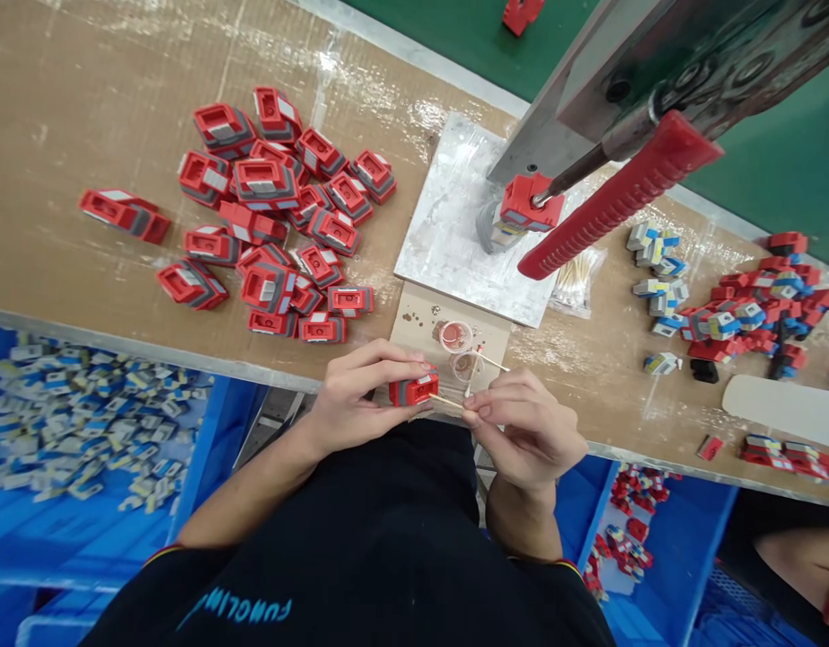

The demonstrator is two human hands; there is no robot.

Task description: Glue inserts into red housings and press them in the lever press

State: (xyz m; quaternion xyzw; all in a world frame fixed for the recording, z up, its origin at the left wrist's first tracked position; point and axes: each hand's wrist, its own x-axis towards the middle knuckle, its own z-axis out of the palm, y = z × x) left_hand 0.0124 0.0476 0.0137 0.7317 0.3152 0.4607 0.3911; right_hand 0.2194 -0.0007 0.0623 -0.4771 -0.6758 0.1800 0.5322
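Note:
Near the table's front edge, my left hand point(360, 395) grips a small red and grey plastic toy part point(412, 388) between thumb and fingers. My right hand point(525, 422) pinches a thin cotton swab point(447, 401), and its far end touches or nearly touches the red part. Just beyond my hands, a small clear cup point(454, 336) with reddish liquid stands on a stained board point(414, 325). A second clear cup point(463, 365) sits closer to me, with another swab point(493, 361) leaning across it.
A press with a red handle point(622, 198) rises over a metal plate point(447, 198). Many red parts point(266, 184) are heaped at left, red and white pieces point(737, 314) at right. A bag of swabs point(579, 283) lies beside the plate. Blue bins point(205, 449) stand below; another person's arm point(808, 557) shows lower right.

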